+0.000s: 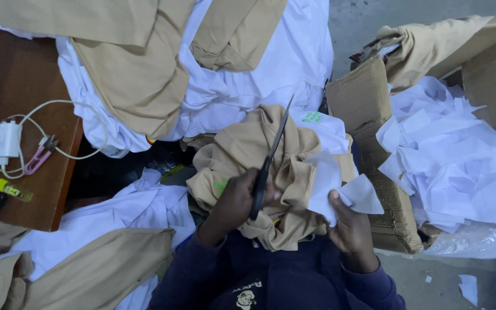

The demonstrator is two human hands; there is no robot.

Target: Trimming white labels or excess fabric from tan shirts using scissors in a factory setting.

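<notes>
- scissors: dark handles, grey blades
- garment on the lap: tan, with small green print
- cut scrap: white
- scrap heap: white
- cardboard box: brown
- sleeves: dark navy
- charger and cable: white
- snips: pink
- table: reddish brown

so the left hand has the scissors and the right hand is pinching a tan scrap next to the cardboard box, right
Not quite: the scrap is white, not tan. The head view shows the right hand pinching it beside the cardboard box, while the left hand holds the scissors over the tan garment.
</notes>
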